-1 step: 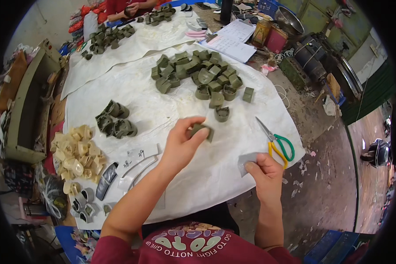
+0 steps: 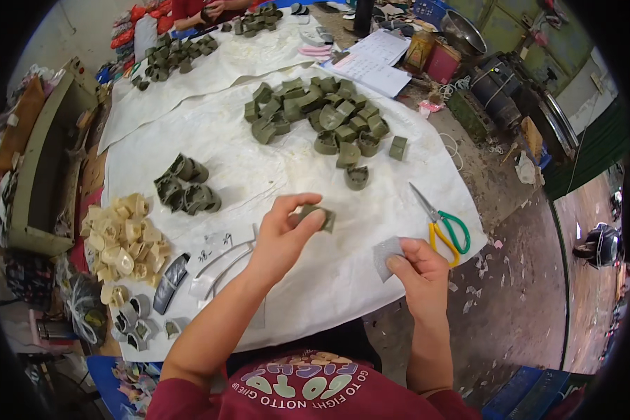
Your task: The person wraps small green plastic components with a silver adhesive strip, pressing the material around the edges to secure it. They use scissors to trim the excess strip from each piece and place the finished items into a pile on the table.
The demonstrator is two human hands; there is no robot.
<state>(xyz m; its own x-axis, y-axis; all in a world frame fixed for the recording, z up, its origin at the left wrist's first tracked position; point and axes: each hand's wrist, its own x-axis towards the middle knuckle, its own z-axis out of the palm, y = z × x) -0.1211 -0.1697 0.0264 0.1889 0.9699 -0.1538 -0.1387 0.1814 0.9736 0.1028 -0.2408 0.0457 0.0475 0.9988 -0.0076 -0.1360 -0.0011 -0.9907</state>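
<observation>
My left hand point(image 2: 284, 234), over the middle of the white-covered table point(image 2: 259, 175), is closed on an olive-green block point(image 2: 327, 220) shaped like a small shoe heel. Thumb and fingers hide part of it. To the right and nearer the edge, my right hand point(image 2: 424, 271) pinches a thin grey patch point(image 2: 383, 259) by its right side. Scissors point(image 2: 441, 227) with one green and one yellow handle lie just beyond that hand. One olive heel-shaped piece point(image 2: 356, 178) stands beyond my left hand, before a heap of similar olive pieces point(image 2: 315, 112).
On the left are a cluster of olive pieces point(image 2: 187, 183), a pile of cream plastic heel-shaped pieces point(image 2: 124, 241), a dark curved strip point(image 2: 169, 283) and clear curved templates point(image 2: 220, 269). Papers point(image 2: 371, 63) lie at the far right. Another person's hands point(image 2: 220, 10) work at the far end.
My left hand has shifted slightly, and the olive block has turned a little in its fingers. The grey patch in my right hand has moved slightly left and up.
</observation>
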